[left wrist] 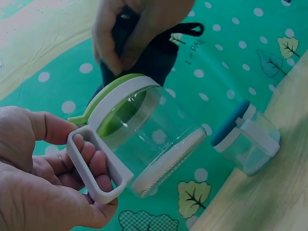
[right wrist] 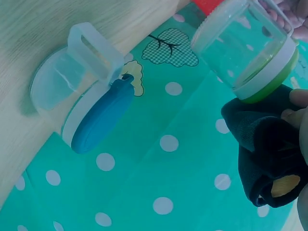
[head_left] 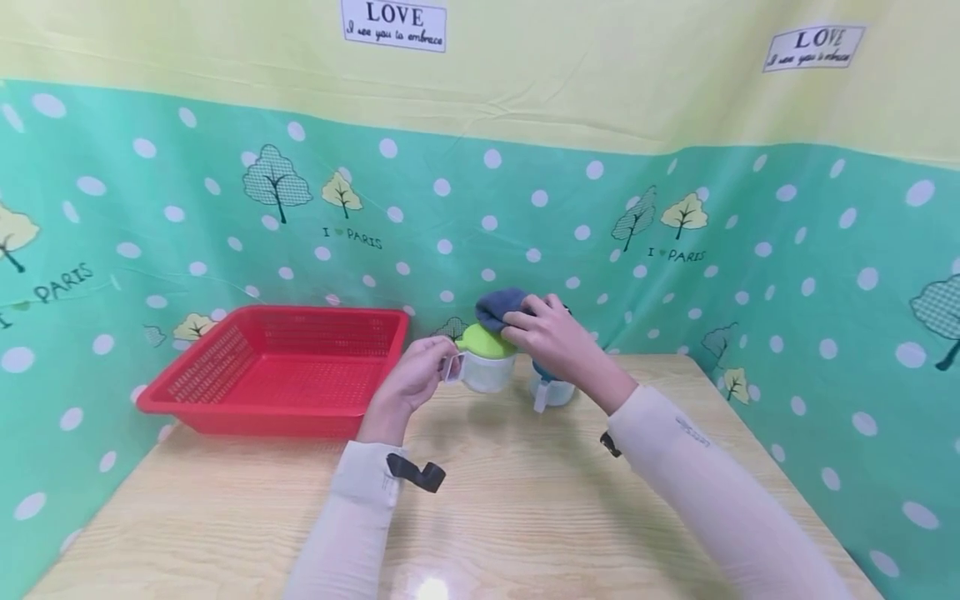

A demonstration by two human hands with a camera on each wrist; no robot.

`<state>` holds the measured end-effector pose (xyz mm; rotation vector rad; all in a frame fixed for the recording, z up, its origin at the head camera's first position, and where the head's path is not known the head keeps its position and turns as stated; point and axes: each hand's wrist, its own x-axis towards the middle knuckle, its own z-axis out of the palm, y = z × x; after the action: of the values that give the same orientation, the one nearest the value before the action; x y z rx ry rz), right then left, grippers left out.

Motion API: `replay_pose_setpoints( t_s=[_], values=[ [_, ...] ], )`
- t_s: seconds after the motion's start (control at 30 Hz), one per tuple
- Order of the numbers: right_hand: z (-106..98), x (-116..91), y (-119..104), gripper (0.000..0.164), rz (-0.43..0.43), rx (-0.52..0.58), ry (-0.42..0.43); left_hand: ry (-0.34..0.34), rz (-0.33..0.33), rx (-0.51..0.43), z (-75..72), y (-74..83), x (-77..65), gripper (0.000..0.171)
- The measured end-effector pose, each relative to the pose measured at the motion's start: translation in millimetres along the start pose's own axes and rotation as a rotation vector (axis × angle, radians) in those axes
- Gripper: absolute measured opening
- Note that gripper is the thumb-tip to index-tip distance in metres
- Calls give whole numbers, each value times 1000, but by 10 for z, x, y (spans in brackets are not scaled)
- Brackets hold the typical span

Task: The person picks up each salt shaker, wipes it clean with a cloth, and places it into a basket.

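Note:
My left hand (head_left: 415, 375) grips the white handle of a clear seasoning jar (head_left: 487, 372) with a green lid (left wrist: 113, 98), holding it tilted above the table. In my right hand (head_left: 558, 340) is a bunched dark blue cloth (head_left: 498, 308), pinched by the fingers and touching the green lid. The cloth has a hanging loop, visible in the left wrist view. A second clear jar (left wrist: 252, 144), with a blue lid (right wrist: 103, 118) and a pale handle, stands on the table beneath my right hand, which partly hides it in the head view.
To the left, a red plastic basket (head_left: 300, 411) with perforated walls sits on the wooden table (head_left: 480, 508). A green and yellow curtain (head_left: 420, 200) with dots and trees hangs behind the table and along its sides.

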<state>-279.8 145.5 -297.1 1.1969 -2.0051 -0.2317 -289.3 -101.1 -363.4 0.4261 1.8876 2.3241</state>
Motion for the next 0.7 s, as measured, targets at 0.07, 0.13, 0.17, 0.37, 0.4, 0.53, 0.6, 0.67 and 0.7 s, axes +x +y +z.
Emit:
replay_pose_setpoints(
  t_s=[0.07, 0.13, 0.17, 0.37, 0.4, 0.53, 0.6, 0.67, 0.7],
  values=[
    [16, 27, 13, 19, 15, -12, -49, 16, -8, -1, 7, -11, 7, 26],
    [18, 32, 21, 21, 22, -22, -82, 34, -18, -7, 12, -17, 11, 25],
    [19, 23, 26, 21, 20, -28, -90, 41, -25, -16, 17, -22, 16, 25],
    [-1, -121, 5, 19, -20, -57, -37, 56, -49, -41, -8, -51, 7, 23],
    [-14, -158, -5, 18, -30, -59, -23, 61, -48, -39, -11, -58, 2, 23],
    [-75, -305, -52, 19, -75, -87, 22, 84, -51, -35, -16, -52, -1, 22],
    [-119, -357, -83, 20, -95, -100, 34, 92, -45, -32, -18, -41, 12, 22],
    [-156, -398, -112, 21, -114, -106, 40, 100, -43, -30, -17, -36, 22, 22],
    [-172, -413, -125, 21, -119, -106, 43, 101, -42, -25, -16, -41, 25, 23]
  ],
)
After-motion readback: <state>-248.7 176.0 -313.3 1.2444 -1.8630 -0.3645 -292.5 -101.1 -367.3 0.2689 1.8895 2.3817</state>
